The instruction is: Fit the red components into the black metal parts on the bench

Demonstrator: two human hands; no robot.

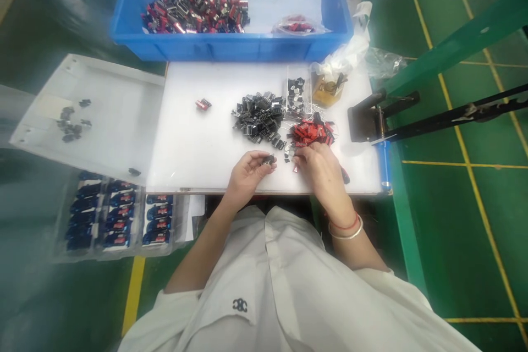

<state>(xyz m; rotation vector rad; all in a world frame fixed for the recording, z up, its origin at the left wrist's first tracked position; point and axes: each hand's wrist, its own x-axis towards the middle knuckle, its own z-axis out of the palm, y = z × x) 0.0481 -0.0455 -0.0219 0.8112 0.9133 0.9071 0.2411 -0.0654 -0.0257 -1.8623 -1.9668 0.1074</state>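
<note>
Between the thumb and fingers of my left hand point(244, 176) is a small black plastic part point(269, 160), held just above the white tabletop point(198, 148). My right hand point(319, 168) has its fingers pinched together by some small grey pieces point(288, 153); what they hold, if anything, is hidden. Just beyond it lies a heap of red and black parts point(312, 132). A larger pile of black plastic parts point(259, 116) sits ahead of my left hand. One red and black assembled piece point(203, 104) lies apart on the left.
A blue bin point(231, 47) with many red and black pieces stands at the back. Small boxes, one clear with bits point(296, 93), one yellowish point(325, 91), are behind the heaps. A white tray point(115, 82) is left, above packed blister trays point(119, 214). A green metal frame point(449, 38) rises right.
</note>
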